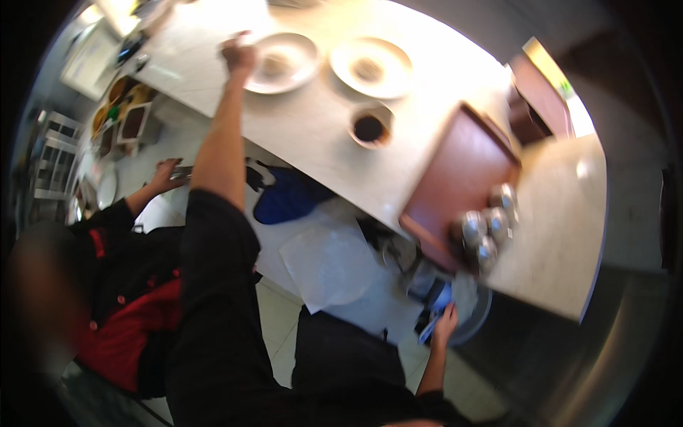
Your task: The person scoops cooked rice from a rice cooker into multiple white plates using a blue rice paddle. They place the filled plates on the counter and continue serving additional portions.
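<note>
My left hand point(238, 50) is over the pale counter, next to the left rim of a white plate point(283, 63) with a small pale item in its centre; blur hides whether the fingers hold anything. Another white plate point(347, 66) with a similar pale item lies to its right. Below it stands a white bowl or cup of dark liquid point(369, 129). Low at the right, my right hand point(447, 320) is closed on a blue-and-white object point(431, 321), too blurred to name, beside a tub point(485, 315) under the counter.
A reddish-brown tray point(459, 171) lies at the counter's right, with several shiny metal containers point(474, 227) at its corner. A co-worker in a black-and-red jacket point(125, 309) stands close at the left, a hand point(166, 176) near a metal object. Food containers point(130, 123) stand beyond.
</note>
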A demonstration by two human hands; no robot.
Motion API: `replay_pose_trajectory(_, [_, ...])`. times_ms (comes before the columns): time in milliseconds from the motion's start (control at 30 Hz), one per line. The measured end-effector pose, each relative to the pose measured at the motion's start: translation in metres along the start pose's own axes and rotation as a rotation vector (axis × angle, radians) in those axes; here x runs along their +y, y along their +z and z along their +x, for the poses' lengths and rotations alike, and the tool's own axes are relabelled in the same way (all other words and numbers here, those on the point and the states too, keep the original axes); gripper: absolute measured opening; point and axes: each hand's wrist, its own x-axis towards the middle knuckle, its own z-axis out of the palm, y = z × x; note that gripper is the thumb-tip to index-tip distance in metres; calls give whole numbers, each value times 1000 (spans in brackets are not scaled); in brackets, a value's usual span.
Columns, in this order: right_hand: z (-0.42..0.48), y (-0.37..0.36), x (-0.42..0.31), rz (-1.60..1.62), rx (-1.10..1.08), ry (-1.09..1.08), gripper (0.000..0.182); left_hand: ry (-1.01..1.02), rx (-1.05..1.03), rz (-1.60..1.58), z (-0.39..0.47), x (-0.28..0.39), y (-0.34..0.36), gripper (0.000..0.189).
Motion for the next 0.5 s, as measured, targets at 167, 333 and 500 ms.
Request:
replay_pose_trajectory(167, [3, -69, 35, 653, -133, 406, 30, -361, 561, -614, -197, 109, -30, 37])
replay_pose_trajectory(333, [-3, -154, 51, 867, -211, 342, 43, -417, 193, -783, -428, 257, -159, 21])
replay_pose_trajectory(500, [85, -238, 132, 20, -3, 341, 61, -457, -446, -630, -657, 341, -245, 17])
